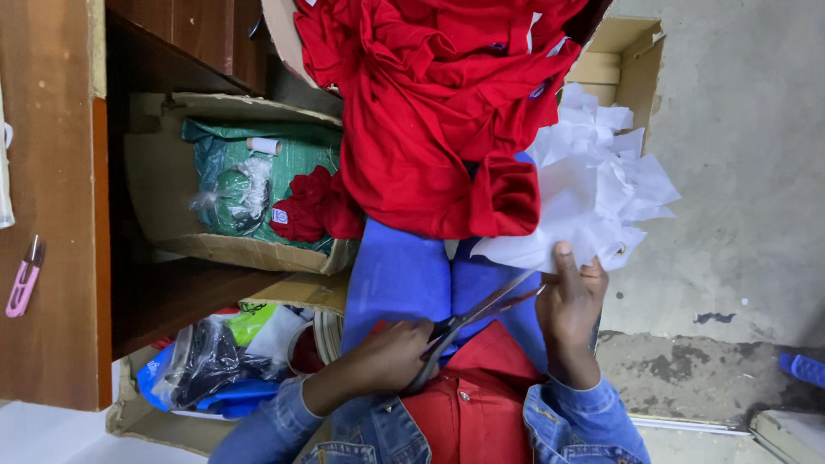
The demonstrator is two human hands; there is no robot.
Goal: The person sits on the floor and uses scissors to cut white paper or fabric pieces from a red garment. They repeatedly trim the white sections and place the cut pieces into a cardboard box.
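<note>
Left hand (391, 352): lower centre, my fingers clamped round the scissors (468, 322).
Right hand (571, 301): pinching the white paper (593, 193), centre right.
Red cloth (438, 112): piled at top centre.

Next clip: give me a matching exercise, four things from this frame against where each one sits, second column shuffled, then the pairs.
Things:
1. scissors
2. white sheet
3. pink thread snips
4. thread spool

Places:
A. on the wooden surface at the left edge
B. on the green plastic in the cardboard box
C. in the left hand, blades open at the sheet's edge
D. pinched by the right hand, beside the red garments

Pairs: 1-C, 2-D, 3-A, 4-B
</note>
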